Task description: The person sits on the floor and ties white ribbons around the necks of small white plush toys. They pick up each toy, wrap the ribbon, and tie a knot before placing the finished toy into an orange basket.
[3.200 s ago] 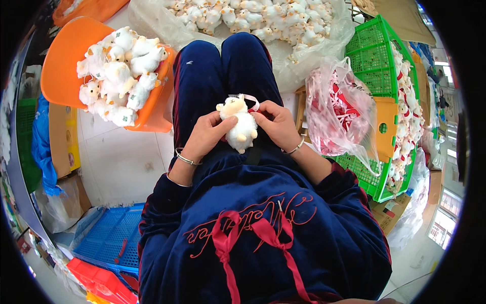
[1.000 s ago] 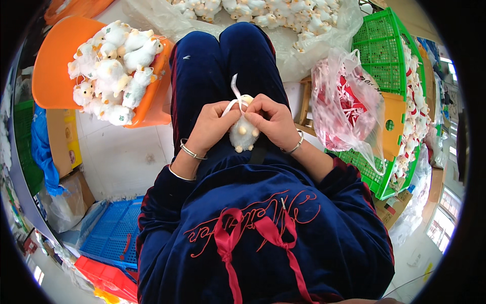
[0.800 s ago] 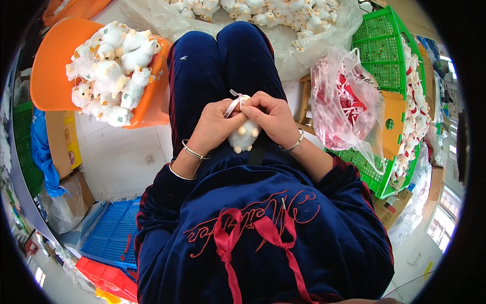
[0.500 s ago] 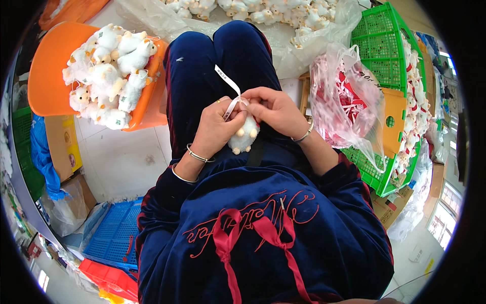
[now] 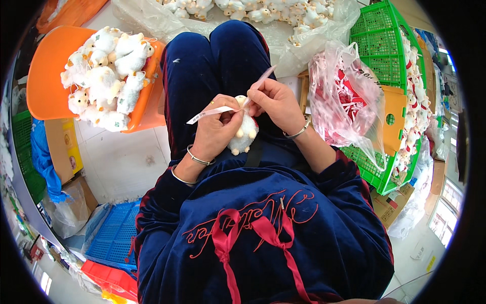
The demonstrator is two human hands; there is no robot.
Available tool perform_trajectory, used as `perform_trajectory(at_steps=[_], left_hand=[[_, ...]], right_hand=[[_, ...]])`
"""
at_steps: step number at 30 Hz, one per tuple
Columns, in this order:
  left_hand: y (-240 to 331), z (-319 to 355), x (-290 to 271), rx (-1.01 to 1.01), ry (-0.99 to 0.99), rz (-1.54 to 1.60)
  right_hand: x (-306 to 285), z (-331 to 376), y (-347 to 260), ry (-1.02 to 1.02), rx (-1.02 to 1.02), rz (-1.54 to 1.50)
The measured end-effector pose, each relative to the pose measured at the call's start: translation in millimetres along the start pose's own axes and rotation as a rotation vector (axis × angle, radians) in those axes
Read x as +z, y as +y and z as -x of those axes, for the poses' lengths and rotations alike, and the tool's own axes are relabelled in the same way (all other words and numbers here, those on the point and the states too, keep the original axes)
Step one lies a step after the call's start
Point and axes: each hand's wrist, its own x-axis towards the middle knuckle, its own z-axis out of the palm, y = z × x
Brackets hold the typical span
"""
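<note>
A small white plush animal [image 5: 245, 133] lies in my lap, its feet toward me. Around its neck runs a pale printed ribbon [image 5: 206, 113], one end sticking out to the left and the other up to the right. My left hand [image 5: 218, 126] pinches the ribbon's left part beside the toy's neck. With thumb and forefinger, my right hand [image 5: 276, 105] grips the right end just above the toy. A bit of red shows at the toy's side, partly behind my right hand. My fingers cover part of the toy's neck.
Left of my legs, an orange stool [image 5: 45, 76] bears a pile of white plush toys [image 5: 104, 81]. At right stands a clear plastic bag [image 5: 347, 96] of red and white pieces, beside a green crate [image 5: 377, 30] with more toys. Beyond my knees, many plush toys [image 5: 263, 12] lie on plastic sheeting.
My hands have drawn apart. The ribbon end that stood upward now points left, and another end stretches up to the right in my right hand. More of the toy's head shows.
</note>
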Motion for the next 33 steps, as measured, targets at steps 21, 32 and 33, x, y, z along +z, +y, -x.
perform_trajectory(at_steps=[21, 32, 33], left_hand=[[-4, -3, -4, -0.222, 0.003, 0.241], [-3, 3, 2, -0.189, 0.058, 0.294], [-3, 4, 2, -0.165, 0.067, 0.270]], right_hand=[[-18, 7, -8, -0.373, -0.103, 0.258], [2, 5, -9, -0.170, -0.010, 0.465], [3, 4, -9, -0.141, -0.011, 0.489]])
